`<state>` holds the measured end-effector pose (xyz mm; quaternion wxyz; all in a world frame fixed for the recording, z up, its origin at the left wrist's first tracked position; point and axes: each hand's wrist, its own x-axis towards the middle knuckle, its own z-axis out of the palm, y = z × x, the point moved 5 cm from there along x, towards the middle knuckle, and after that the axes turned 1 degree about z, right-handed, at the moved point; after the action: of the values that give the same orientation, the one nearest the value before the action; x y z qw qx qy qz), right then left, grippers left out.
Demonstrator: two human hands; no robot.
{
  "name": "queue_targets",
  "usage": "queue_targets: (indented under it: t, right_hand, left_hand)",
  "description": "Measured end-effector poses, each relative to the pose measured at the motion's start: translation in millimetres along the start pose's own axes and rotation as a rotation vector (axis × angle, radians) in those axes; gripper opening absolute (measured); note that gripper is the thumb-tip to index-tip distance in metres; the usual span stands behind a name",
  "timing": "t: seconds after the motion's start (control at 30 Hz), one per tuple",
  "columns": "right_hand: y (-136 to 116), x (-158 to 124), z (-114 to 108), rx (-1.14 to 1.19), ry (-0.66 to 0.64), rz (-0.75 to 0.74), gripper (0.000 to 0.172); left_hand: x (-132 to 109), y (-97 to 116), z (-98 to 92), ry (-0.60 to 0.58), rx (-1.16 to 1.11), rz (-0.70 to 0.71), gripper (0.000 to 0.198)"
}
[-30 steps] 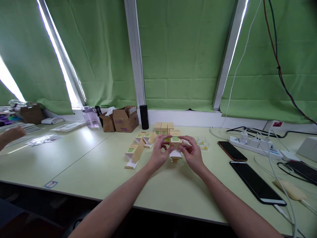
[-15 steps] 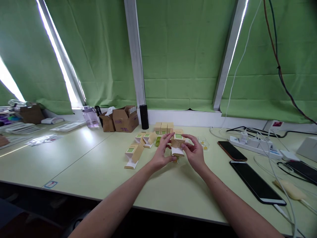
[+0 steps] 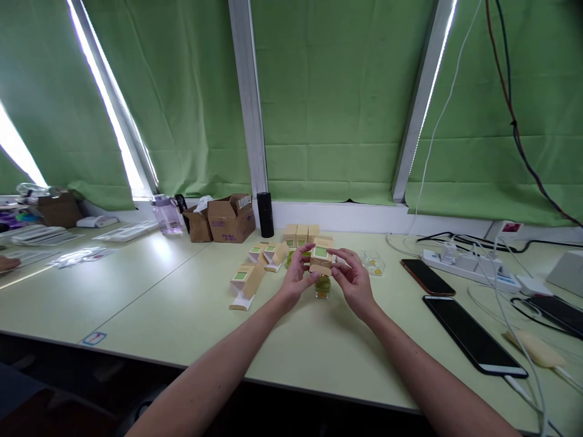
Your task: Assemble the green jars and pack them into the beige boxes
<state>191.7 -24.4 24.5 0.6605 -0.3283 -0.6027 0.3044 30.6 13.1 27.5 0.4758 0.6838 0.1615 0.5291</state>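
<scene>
My left hand [image 3: 294, 281] and my right hand [image 3: 356, 284] are closed on opposite sides of a small tan cardboard box [image 3: 321, 257] with a green-and-white panel. The box is held above the table, its near flap facing me. Just below it, a small glass jar [image 3: 322, 288] with yellow-green contents stands on the table. Left of my hands lies a similar box [image 3: 247, 280] with its white-lined flap out. Two more open boxes [image 3: 275, 255] sit behind that one. Farther back stands a row of tan boxes [image 3: 301, 233], and green items behind my left hand are partly hidden.
Clear small containers [image 3: 374, 264] with yellow bits lie right of my hands. Two phones [image 3: 473, 335], a power strip [image 3: 469, 267] and loose cables occupy the right side. Brown cartons [image 3: 231, 220], a black cylinder [image 3: 265, 215] and a bottle [image 3: 166, 215] stand behind. A person's hand [image 3: 8, 263] shows far left.
The box in my hands has moved slightly left and up, and its near flap has swung so its tan side shows instead of white. More of the jar below is visible.
</scene>
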Motion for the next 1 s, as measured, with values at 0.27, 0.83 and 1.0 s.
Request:
queue_targets:
  t: [0.27,0.83,1.0]
  right_hand:
    - [-3.3,-3.7,4.6,0.028,-0.06,-0.022,0.036]
    - [1.4,-4.4,5.3,-0.001,-0.087,-0.065,0.038]
    - [1.6,-4.7,5.0,-0.016,-0.085,-0.066,0.041]
  left_hand:
    - [1.2,-5.4,-4.2,0.048,-0.088,-0.01,0.066]
    - [1.3,-3.1,-4.0,0.075,-0.138,-0.024,0.056]
    - [1.6,-1.1,-3.2,0.092,-0.117,-0.031,0.055]
